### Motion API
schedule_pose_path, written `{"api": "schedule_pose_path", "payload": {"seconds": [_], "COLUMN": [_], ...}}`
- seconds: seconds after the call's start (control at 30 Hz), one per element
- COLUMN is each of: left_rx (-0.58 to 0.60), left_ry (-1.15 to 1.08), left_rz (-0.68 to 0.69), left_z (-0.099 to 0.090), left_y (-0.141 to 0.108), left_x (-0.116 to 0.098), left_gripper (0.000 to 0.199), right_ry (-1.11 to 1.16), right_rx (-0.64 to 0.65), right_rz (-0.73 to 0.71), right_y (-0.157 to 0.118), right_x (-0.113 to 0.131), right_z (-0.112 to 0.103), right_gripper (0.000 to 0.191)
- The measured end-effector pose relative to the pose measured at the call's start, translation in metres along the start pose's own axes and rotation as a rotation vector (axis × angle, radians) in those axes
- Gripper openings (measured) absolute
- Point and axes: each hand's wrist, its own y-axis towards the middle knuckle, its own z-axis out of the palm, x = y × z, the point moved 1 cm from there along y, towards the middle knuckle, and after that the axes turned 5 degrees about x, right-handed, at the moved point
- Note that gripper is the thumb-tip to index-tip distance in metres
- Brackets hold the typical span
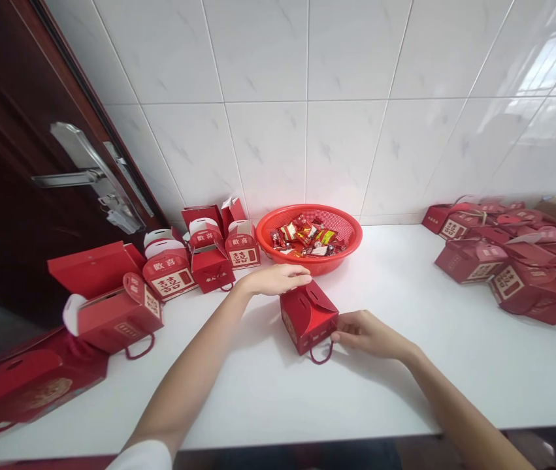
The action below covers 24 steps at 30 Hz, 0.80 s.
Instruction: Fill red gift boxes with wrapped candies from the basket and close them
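Note:
A small red gift box (310, 316) stands on the white table in front of me, its top flaps folded inward and a dark red cord handle looped at its front. My left hand (278, 279) reaches over the box's far left edge, fingers closed against it. On the box's right side, my right hand (360, 331) pinches near the front corner, close to the cord handle. Behind the box sits a red plastic basket (310, 263) holding several wrapped sweets (307, 235).
Several red boxes (125, 313) line the table's left side, some with raised lids. More red boxes (542, 287) are piled at the right, where part of another hand shows at the edge. A tiled wall rises behind; a dark door with a metal handle stands left.

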Motion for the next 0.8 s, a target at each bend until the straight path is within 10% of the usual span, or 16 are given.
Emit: {"api": "schedule_pose_path", "payload": {"seconds": [0.47, 0.8], "left_rx": [-0.524, -0.775], "left_ry": [-0.618, -0.494], "left_rz": [0.356, 0.619], "left_z": [0.047, 0.044], "left_y": [-0.008, -0.030], "left_x": [0.038, 0.020], "left_gripper": [0.050, 0.021], "right_ry": [0.111, 0.183], "right_rx": [-0.333, -0.398], "right_rz": [0.011, -0.016], "right_y": [0.021, 0.023], "right_x": [-0.013, -0.015], "right_z": [0.042, 0.044], "right_gripper": [0.034, 0.030]}}
